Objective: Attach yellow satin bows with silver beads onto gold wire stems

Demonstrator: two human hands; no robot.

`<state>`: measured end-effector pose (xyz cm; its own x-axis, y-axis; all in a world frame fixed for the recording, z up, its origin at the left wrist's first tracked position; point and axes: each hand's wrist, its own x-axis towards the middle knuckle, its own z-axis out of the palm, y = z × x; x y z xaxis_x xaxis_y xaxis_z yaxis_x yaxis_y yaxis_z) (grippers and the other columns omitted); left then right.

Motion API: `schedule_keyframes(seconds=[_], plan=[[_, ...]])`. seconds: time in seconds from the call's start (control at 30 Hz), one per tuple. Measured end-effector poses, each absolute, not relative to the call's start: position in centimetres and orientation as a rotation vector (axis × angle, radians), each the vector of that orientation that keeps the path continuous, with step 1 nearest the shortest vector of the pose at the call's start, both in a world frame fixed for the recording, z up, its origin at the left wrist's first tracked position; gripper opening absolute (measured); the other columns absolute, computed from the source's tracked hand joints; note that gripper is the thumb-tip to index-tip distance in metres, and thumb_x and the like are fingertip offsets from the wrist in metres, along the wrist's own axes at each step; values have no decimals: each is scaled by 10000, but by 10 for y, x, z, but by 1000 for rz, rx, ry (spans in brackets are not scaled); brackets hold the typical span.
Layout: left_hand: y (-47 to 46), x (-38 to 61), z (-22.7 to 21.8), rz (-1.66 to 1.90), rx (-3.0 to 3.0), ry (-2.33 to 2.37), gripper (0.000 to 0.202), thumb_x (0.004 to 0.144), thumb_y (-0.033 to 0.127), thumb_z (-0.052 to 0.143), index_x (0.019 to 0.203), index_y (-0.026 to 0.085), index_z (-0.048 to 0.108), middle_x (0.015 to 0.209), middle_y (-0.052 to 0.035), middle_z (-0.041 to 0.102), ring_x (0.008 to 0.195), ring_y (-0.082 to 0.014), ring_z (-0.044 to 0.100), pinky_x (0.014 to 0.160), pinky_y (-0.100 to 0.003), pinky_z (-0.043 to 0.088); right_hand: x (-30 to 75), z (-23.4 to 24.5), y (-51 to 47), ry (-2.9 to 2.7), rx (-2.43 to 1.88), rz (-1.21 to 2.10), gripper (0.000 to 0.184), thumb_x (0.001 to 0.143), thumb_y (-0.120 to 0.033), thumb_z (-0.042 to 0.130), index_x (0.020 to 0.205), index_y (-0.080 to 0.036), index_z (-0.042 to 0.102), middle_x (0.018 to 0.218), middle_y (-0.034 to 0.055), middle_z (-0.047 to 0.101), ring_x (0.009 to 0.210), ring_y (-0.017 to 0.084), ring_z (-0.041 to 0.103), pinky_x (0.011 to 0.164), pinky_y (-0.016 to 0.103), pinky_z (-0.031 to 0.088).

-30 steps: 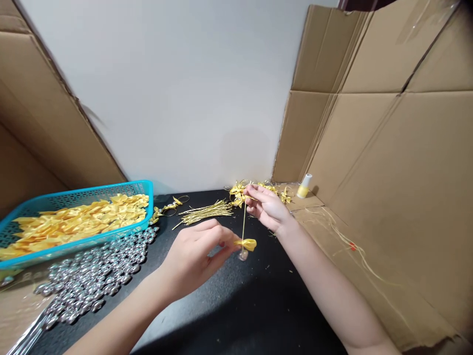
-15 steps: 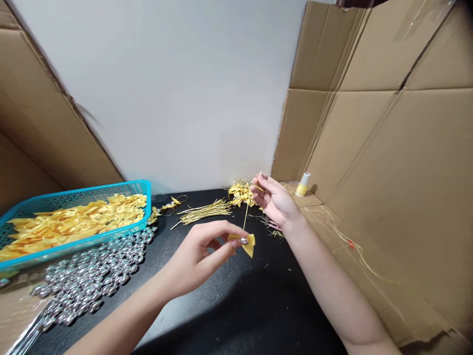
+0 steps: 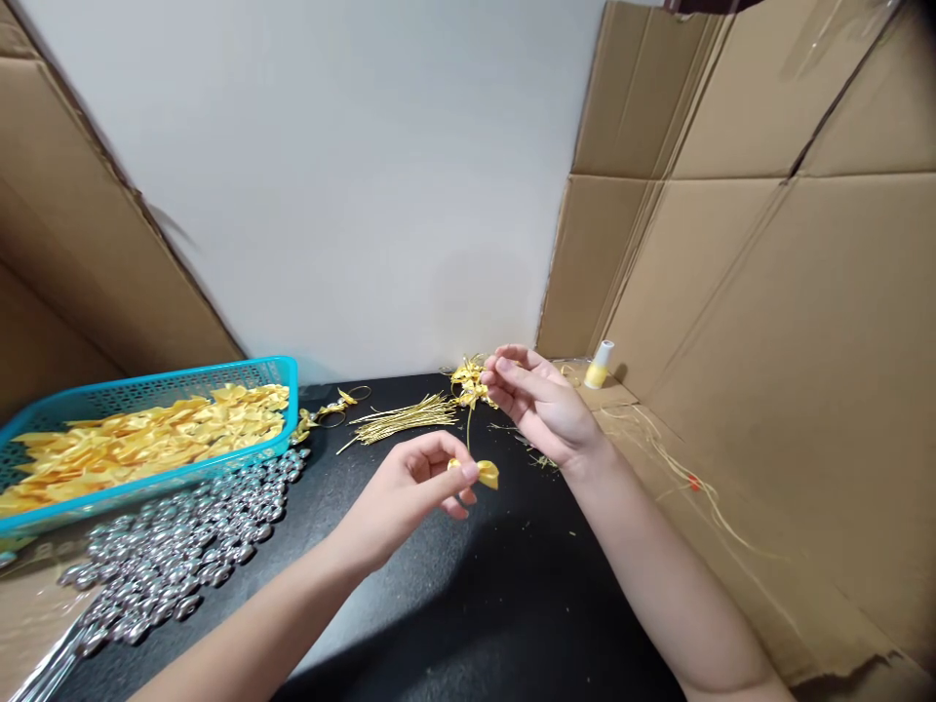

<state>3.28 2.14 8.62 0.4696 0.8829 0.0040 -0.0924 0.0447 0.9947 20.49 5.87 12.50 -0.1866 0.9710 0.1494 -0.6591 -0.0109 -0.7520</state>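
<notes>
My left hand [image 3: 409,492] is closed in a pinch on a small yellow ribbon bow [image 3: 486,473] above the black table [image 3: 468,624]. A thin gold cord [image 3: 469,425] runs up from the bow to my right hand [image 3: 545,408], whose thumb and fingertips pinch the cord's upper end. Behind my right hand lies a heap of finished gold bows [image 3: 468,378]. A bundle of cut gold cords [image 3: 402,418] lies just left of that heap.
A teal basket [image 3: 146,390] full of yellow ribbon bows [image 3: 138,439] sits at the left. In front of it spreads a pile of small silver bells [image 3: 175,556]. A small yellow bottle [image 3: 601,364] stands by the cardboard wall [image 3: 767,322] on the right. More cardboard leans at the far left.
My left hand has turned the bow and lifted it a little toward the right hand. My right hand shifted along the cord, from pulling it taut to a pinch at its top end.
</notes>
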Motion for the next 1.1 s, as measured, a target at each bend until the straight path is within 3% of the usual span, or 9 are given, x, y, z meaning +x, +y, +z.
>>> schedule_keyframes(seconds=[0.2,0.4,0.57,0.7,0.83,1.1], plan=[[23,33,84,903,1362,773,299,739,224,782,1009,185,660,785,15,665,689,-74,584,644,-165,501,211,126,63,-833,-550,1490,97,774,-142,727,784,-195,647,750,-21,747,649,66,691,619,130,572],[25,31,83,920,1401,758,159,746,209,771,900,187,739,875,-14,713,808,-100,630,748,-177,497,213,127,65,-786,-577,1425,85,776,-137,719,772,-195,657,676,-37,726,596,62,682,563,116,564],[23,31,87,988,1366,738,167,749,226,770,910,188,747,878,-38,749,777,-118,666,712,-196,531,214,124,71,-717,-584,1385,78,809,-119,680,768,-182,661,653,-32,715,586,58,681,531,98,551],[22,31,88,1021,1315,727,214,726,206,785,934,179,745,722,-9,729,592,-83,625,606,-182,529,214,115,82,-682,-668,1429,125,829,-59,621,773,-164,660,690,-14,708,668,68,690,622,121,570],[23,31,87,1000,1304,736,252,699,181,802,946,188,758,768,-18,751,629,-86,641,632,-181,538,213,104,92,-704,-714,1478,148,790,-15,643,789,-162,660,762,3,709,772,92,699,725,162,586],[24,28,87,965,1416,779,175,703,203,798,873,182,765,859,-46,767,754,-130,683,698,-212,542,211,103,95,-615,-714,1442,191,817,-4,621,713,-164,636,699,-20,681,627,39,658,593,73,548]])
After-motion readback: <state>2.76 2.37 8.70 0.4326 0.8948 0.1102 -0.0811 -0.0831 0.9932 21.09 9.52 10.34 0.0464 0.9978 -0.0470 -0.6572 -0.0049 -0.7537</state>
